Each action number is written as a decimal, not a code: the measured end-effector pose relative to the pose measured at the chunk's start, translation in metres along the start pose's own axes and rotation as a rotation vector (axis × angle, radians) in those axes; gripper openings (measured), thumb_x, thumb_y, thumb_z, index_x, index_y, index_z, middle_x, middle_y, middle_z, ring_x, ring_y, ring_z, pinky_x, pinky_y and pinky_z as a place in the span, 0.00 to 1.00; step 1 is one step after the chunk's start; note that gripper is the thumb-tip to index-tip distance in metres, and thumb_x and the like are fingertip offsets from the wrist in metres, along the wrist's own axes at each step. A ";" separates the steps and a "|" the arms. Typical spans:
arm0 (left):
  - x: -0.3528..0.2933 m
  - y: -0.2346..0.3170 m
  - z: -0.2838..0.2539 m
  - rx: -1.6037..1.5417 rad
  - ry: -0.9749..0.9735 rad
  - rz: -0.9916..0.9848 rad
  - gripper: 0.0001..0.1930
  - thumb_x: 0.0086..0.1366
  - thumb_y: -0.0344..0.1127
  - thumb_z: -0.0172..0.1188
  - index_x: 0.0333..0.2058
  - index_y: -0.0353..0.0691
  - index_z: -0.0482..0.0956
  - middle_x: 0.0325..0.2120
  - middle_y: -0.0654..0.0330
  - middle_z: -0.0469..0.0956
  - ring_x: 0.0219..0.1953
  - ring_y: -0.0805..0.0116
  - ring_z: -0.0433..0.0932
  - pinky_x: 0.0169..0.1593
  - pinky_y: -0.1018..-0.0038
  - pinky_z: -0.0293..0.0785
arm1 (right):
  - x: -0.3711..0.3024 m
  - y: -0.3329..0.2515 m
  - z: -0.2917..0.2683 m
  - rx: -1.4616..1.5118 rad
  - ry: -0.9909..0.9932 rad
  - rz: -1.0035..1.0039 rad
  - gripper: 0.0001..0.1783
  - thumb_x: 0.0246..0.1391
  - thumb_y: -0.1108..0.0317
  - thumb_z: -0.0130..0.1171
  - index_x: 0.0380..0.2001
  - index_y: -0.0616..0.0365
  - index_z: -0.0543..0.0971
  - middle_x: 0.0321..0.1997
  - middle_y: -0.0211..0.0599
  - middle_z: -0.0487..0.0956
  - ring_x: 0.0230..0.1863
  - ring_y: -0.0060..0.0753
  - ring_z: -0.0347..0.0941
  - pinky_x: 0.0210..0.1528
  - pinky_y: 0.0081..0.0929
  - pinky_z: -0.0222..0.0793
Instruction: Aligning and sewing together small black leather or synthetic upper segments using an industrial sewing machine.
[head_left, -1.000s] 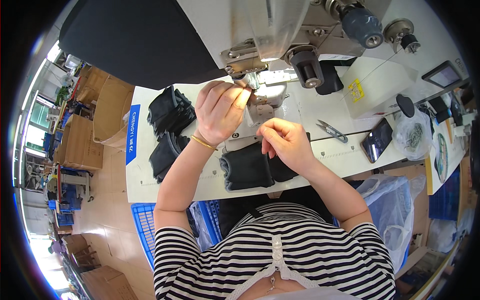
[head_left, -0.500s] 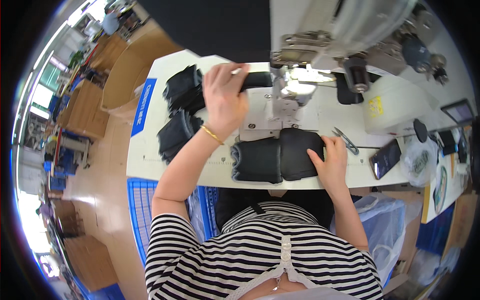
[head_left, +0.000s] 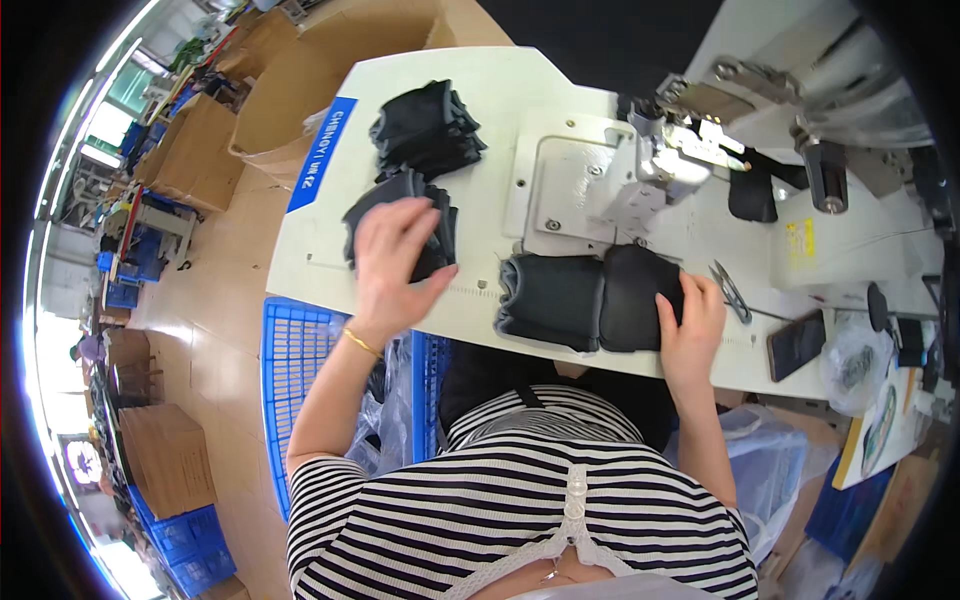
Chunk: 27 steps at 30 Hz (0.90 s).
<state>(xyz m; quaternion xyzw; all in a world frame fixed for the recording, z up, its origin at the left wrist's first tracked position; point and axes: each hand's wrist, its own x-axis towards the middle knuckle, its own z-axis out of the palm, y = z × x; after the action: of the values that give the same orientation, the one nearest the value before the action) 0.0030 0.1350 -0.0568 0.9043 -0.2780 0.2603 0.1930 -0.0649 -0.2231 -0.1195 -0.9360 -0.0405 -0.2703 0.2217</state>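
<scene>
My left hand [head_left: 393, 265], a gold bangle on its wrist, lies over the nearer of two stacks at the table's left side. Its thumb is spread from the fingers. That nearer stack of black fabric pieces [head_left: 440, 228] is partly hidden by the hand; the farther stack of black fabric pieces [head_left: 425, 128] lies behind it. At the front edge, a third pile of black fabric pieces [head_left: 552, 300] has a wider, smooth black part [head_left: 635, 298] at its right. My right hand [head_left: 692, 325] grips the right end of this part, thumb on top.
A sewing machine [head_left: 680, 160] with a metal plate stands beyond the front pile. Thread snips [head_left: 732, 292] and a phone [head_left: 797, 345] lie to the right, near a clear plastic bag [head_left: 855, 360]. A blue basket [head_left: 290, 345] stands below the table's left edge.
My left hand has moved from beside the machine back toward me, onto the nearer left stack. My right hand stays on the front pile. The whole view has shifted.
</scene>
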 end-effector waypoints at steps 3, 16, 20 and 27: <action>0.006 0.037 0.049 -0.273 -0.123 0.101 0.21 0.51 0.32 0.70 0.44 0.33 0.78 0.48 0.52 0.76 0.51 0.52 0.73 0.55 0.60 0.68 | 0.001 -0.006 0.005 0.047 0.019 0.010 0.17 0.50 0.74 0.64 0.45 0.63 0.76 0.43 0.43 0.75 0.45 0.46 0.72 0.49 0.37 0.66; 0.016 0.091 0.114 -0.280 -0.060 0.071 0.15 0.55 0.31 0.68 0.41 0.34 0.79 0.39 0.55 0.74 0.40 0.55 0.73 0.45 0.64 0.71 | 0.002 0.008 -0.022 0.326 0.203 0.230 0.11 0.61 0.73 0.58 0.46 0.66 0.77 0.34 0.42 0.81 0.31 0.27 0.76 0.37 0.23 0.73; 0.014 0.085 0.117 -0.317 -0.127 0.118 0.15 0.54 0.31 0.68 0.40 0.34 0.79 0.38 0.55 0.74 0.40 0.55 0.73 0.45 0.64 0.71 | 0.005 0.009 -0.024 0.358 0.195 0.226 0.10 0.61 0.73 0.58 0.45 0.66 0.77 0.34 0.40 0.81 0.31 0.24 0.75 0.38 0.21 0.73; 0.014 0.077 0.108 -0.333 -0.167 -0.028 0.15 0.52 0.31 0.70 0.37 0.35 0.77 0.36 0.55 0.72 0.40 0.54 0.71 0.46 0.64 0.68 | 0.000 0.014 -0.018 0.570 0.153 0.364 0.10 0.61 0.74 0.59 0.43 0.67 0.77 0.34 0.34 0.80 0.33 0.18 0.73 0.39 0.19 0.72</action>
<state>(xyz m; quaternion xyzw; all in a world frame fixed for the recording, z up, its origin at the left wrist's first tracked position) 0.0057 0.0163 -0.1184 0.8820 -0.3196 0.1319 0.3201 -0.0708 -0.2436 -0.1115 -0.8054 0.0699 -0.2735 0.5212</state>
